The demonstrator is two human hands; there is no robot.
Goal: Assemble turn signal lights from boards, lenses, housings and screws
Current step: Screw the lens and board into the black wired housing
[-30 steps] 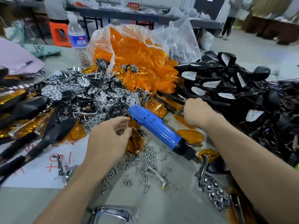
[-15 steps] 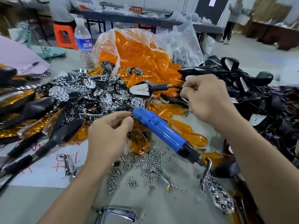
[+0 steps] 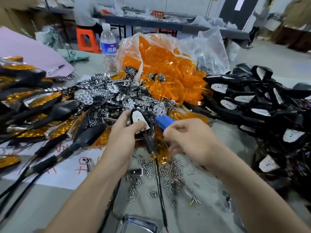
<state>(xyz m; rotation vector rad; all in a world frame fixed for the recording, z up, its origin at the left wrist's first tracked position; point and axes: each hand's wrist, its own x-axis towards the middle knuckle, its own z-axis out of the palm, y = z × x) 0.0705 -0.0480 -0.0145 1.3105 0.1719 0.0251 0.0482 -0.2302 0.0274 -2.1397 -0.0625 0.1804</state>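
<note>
On the cluttered grey tabletop [image 3: 210, 209], near centre, the left hand [image 3: 121, 142] grips a black housing [image 3: 148, 125] with its white board [image 3: 138, 118] seated. The right hand [image 3: 190, 140] has its fingers curled but blurred, so I cannot tell what they hold. The next move likely calls for an orange lens [image 3: 168, 78] from the far pile.

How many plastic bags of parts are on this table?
2: the bag of orange lenses at centre back, and a clear bag of silvery parts just to its right. More may be hidden.

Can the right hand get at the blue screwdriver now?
Probably yes: the right hand sits beside the blue screwdriver, whose body shows just beyond its fingers. The housing in the left hand is close on the left but not between them.
</note>
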